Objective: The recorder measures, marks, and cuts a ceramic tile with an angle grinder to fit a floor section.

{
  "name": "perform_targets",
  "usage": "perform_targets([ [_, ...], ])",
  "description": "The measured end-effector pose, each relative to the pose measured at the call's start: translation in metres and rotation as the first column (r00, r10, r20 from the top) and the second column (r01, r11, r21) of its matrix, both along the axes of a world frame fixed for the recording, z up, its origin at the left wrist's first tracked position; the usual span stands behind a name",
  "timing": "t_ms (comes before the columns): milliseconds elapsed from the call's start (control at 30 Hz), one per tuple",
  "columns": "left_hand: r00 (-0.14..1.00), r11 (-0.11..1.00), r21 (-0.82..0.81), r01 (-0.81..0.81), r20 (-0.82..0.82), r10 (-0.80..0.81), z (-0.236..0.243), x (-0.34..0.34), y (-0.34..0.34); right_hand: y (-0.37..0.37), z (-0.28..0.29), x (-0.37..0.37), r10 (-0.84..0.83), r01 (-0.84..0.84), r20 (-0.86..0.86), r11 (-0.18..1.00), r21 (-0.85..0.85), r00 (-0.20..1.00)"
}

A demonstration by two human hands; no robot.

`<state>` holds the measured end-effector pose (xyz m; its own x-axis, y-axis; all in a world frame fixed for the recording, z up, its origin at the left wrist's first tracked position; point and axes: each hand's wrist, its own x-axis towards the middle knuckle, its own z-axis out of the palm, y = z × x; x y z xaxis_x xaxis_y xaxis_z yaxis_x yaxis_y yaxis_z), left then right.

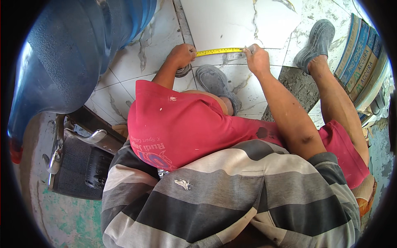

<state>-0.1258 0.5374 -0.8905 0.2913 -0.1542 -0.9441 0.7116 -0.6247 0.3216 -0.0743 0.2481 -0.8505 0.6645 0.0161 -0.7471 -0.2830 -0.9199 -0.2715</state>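
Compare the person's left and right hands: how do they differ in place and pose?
The left hand is at the tape's left end; the right hand is at its right end. The left forearm slants up rightward, partly hidden by the shorts; the right forearm slants up leftward, bare to the elbow. Both hands are bare and grip the tape.

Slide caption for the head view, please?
A yellow measuring tape stretched between the left grip and right grip along the near edge of a marbled white tile.
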Motion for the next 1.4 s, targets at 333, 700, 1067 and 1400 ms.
perform_targets([
  [333,1.0,1.0,0.009,0.025,0.002,-0.025,0.002,0.004,-0.001,-0.003,-0.001,-0.001,-0.022,0.022,0.009,0.999,0.041,1.0],
  [700,0.999,0.999,0.01,0.039,-0.009,-0.039,0.001,0.003,-0.001,0.0,0.0,0.004,-0.032,0.032,0.01,0.999,0.04,0.999],
  [1067,0.998,0.998,0.011,0.058,0.007,-0.058,-0.001,0.002,0.0,0.0,-0.001,0.002,-0.073,0.074,-0.028,0.996,0.042,0.997],
  [1400,0.998,0.998,0.012,0.065,0.016,-0.065,0.0,0.001,-0.001,-0.004,-0.002,-0.006,-0.056,0.057,-0.014,0.997,0.049,0.998],
])
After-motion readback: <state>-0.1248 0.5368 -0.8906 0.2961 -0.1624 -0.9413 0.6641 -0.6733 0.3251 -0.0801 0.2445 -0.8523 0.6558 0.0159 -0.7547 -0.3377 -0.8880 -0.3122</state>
